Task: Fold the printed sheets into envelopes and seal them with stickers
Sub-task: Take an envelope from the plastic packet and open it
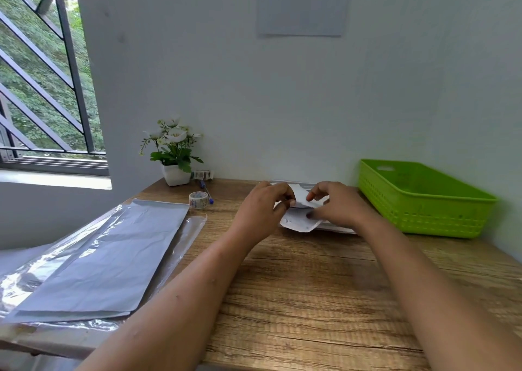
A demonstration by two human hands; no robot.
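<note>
A wooden table [310, 286] stands against a pale wall [254, 88], with a barred window [42, 74] at the far left looking out on green trees and a grey sheet [302, 3] fixed high on the wall. Toward the far middle of the table, both hands meet over a small printed sheet [299, 221], partly folded and white with faint marks. The left hand [261, 205] pinches its left edge with curled fingers, and the right hand [336, 204] grips the right side, thumb below and fingertips on an upturned flap. The sheet sits over a flat pale stack [336, 228] lying just left of a green basket [418, 215] at the far right. On the left, large grey papers in clear plastic sleeves [107, 255] overhang the near edge. Beyond them lie a patterned tape roll [199, 199], a blue pen [207, 192], a second tape roll [202, 174] and a white pot of flowers [175, 174] in the far corner.
</note>
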